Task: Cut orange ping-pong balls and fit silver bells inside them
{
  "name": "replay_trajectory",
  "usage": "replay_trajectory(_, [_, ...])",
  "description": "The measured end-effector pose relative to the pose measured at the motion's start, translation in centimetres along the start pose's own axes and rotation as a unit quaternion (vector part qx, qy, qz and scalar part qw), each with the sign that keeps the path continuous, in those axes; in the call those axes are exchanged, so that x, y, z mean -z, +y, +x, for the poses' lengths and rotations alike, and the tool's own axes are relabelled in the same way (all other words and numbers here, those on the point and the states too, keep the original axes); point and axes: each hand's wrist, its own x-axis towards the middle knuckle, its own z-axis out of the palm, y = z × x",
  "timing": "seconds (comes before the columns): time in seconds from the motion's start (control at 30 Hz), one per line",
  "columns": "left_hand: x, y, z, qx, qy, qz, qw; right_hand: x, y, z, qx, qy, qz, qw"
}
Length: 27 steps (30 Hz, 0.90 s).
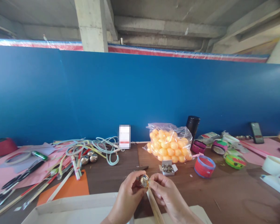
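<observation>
A shiny silver ball (144, 180) is held between the thumb and fingers of my left hand (128, 194). Just to its right, my right hand (166, 194) has thumb and forefinger pinched together against the ball's side. From there a bundle of pale straw-coloured strands (155, 207) runs down between my hands toward the bottom edge. The right fingertips close around the top of these strands, where something small and yellowish shows. Beyond my hands stands an opened small box of metal pieces (168, 168). A dark tool (141, 168) lies partly behind my left hand.
A clear bag of orange balls (169, 146) sits behind the box. Tape rolls (204, 166) lie to the right. On the left are tubing (107, 151), scissors (21, 177) and several silver balls (90, 158). A white tray (74, 202) is in front. A blue partition (130, 87) rises behind.
</observation>
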Motion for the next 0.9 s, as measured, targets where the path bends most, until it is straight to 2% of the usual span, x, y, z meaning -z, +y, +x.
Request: replay_trajectory(0.9, [0.0, -0.3, 0.0, -0.036, 0.01, 0.071, 0.997, 0.5, 1.2, 0.9, 0.007, 0.011, -0.052, 0.999])
